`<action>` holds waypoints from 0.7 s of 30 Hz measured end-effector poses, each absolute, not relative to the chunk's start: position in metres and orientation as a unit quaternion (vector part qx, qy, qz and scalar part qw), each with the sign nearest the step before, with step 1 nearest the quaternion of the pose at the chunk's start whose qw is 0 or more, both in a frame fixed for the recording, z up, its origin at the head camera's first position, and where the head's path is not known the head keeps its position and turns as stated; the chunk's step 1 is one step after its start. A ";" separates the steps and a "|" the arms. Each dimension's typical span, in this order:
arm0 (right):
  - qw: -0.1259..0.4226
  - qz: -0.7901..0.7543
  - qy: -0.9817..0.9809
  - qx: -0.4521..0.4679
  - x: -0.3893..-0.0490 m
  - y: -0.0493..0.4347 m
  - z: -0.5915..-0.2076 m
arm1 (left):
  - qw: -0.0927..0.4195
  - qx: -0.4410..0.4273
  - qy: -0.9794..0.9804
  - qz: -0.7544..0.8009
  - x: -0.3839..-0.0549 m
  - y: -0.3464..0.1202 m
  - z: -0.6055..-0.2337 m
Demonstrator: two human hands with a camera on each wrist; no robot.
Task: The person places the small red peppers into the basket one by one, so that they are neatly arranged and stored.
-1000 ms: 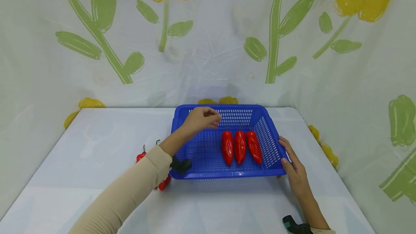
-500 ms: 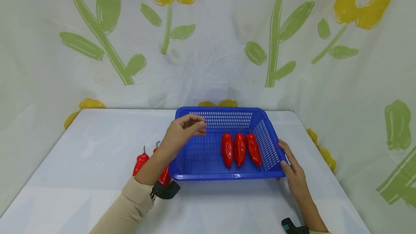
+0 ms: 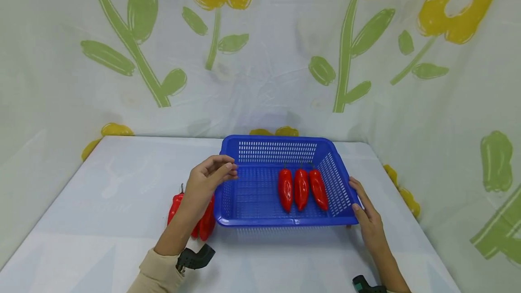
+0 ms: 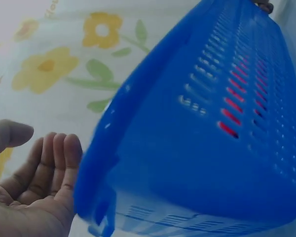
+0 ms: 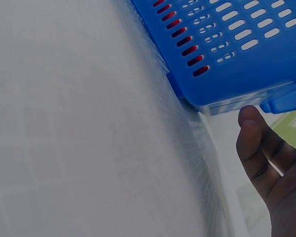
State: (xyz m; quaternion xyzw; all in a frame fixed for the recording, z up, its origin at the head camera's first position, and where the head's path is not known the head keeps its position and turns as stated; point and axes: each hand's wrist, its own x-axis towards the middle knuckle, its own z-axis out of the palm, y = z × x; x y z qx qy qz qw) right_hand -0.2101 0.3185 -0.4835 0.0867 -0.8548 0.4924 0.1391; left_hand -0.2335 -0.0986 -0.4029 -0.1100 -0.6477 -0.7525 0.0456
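The blue basket [image 3: 285, 222] is sitting on the white tabletop [image 3: 110, 193], between the two hands. The left hand [image 3: 203, 184] is hovering by the basket's left side, released, its fingers loosely bent; whether its fingertips are touching the rim, I cannot tell. The right hand [image 3: 369, 227] is resting its fingers and thumb against the right rim, by the near corner, without clenching. Inside the basket, three red peppers [image 3: 301, 190] are lying side by side, stems pointing toward the flowered backdrop [image 3: 264, 80], nearer the right hand than the left. Other red peppers [image 3: 206, 224] are lying just left of the basket, the left forearm [image 3: 177, 227] partly covering them and obscuring their number.
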 end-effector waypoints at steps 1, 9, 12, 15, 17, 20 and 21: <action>0.138 0.490 -0.856 0.084 -0.210 0.318 -0.484 | 0.050 -0.106 -0.649 -0.751 -0.233 -0.101 -0.403; 0.140 0.488 -0.856 0.098 -0.208 0.321 -0.481 | 0.066 -0.081 -0.658 -0.746 -0.228 -0.110 -0.407; 0.144 0.485 -0.857 0.095 -0.207 0.322 -0.480 | 0.066 -0.077 -0.657 -0.747 -0.225 -0.112 -0.410; 0.141 0.485 -0.858 0.093 -0.207 0.322 -0.479 | 0.073 -0.072 -0.661 -0.744 -0.222 -0.115 -0.414; 0.138 0.484 -0.859 0.090 -0.208 0.322 -0.479 | 0.079 -0.067 -0.663 -0.741 -0.219 -0.117 -0.417; 0.135 0.485 -0.860 0.091 -0.209 0.320 -0.481 | 0.089 -0.061 -0.666 -0.738 -0.217 -0.123 -0.421; 0.134 0.485 -0.860 0.091 -0.209 0.319 -0.481 | 0.092 -0.058 -0.667 -0.737 -0.216 -0.125 -0.422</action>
